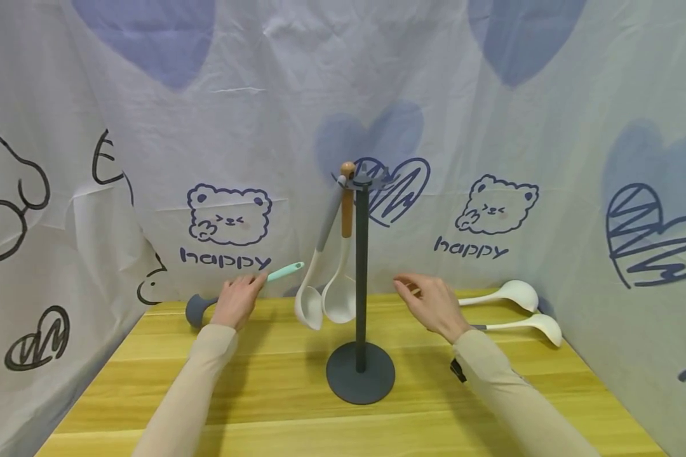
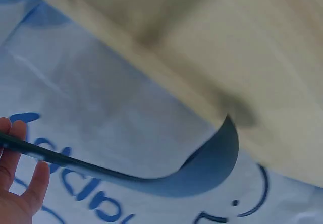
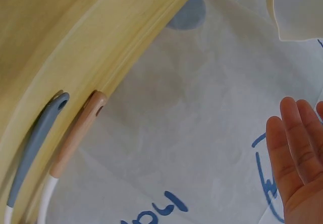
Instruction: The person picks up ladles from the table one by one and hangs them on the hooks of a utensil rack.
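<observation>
My left hand (image 1: 239,301) grips a ladle with a dark blue bowl (image 1: 196,311) and a mint-green handle end (image 1: 284,271). Its bowl points left, and the left wrist view has the ladle (image 2: 202,173) raised off the table. Mid-table stands a dark grey utensil stand (image 1: 361,374) with hooks at its top. From its left side hang a white ladle with a grey handle (image 1: 328,222) and another with a brown handle (image 1: 347,212). To the right of the stand, my right hand (image 1: 434,303) hovers with nothing in it, fingers extended in the right wrist view.
Two more white ladles lie at the table's right: one (image 1: 517,295) near the back edge, the other (image 1: 549,327) in front of it. Their handles, brown (image 3: 75,138) and grey (image 3: 33,153), show in the right wrist view. A printed cloth (image 1: 343,76) encloses the wooden table (image 1: 274,387).
</observation>
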The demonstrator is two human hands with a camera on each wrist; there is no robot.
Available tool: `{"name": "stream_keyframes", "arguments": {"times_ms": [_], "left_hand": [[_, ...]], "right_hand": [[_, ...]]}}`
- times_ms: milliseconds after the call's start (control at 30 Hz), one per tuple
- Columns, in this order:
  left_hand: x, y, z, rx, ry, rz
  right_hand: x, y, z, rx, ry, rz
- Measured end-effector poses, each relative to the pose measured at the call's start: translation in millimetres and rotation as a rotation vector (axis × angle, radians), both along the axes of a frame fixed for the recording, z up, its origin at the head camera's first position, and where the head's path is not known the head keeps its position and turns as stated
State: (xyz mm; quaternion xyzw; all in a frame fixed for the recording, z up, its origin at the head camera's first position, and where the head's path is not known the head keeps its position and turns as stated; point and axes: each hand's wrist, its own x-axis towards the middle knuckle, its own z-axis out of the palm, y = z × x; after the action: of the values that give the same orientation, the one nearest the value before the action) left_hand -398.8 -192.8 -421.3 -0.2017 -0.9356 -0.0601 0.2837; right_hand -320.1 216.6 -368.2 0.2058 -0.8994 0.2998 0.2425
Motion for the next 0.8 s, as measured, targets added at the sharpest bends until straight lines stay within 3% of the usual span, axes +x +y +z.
{"name": "stream_keyframes", "arguments": {"times_ms": [233,433,700,800], "left_hand": [[3.1,18.2,25.7,0.083,0.078,-0.113],[12.4,36.8,46.2,0.192,0.118,-0.163],[27.0,59.6,75.4,0.297,0.262,-0.256],[31.1,65.7,82.9,0.326,0.285,-0.27]], "right_hand": [[-0.9,-8.3,11.5,-0.014,-0.004,0.014],[0.8,-13.2,26.3,-0.052,0.036,0.041],[3.3,-20.9,47.6,-0.086,0.169,0.089],[3.3,-23.7,54.3,-0.083,0.219,0.099]]}}
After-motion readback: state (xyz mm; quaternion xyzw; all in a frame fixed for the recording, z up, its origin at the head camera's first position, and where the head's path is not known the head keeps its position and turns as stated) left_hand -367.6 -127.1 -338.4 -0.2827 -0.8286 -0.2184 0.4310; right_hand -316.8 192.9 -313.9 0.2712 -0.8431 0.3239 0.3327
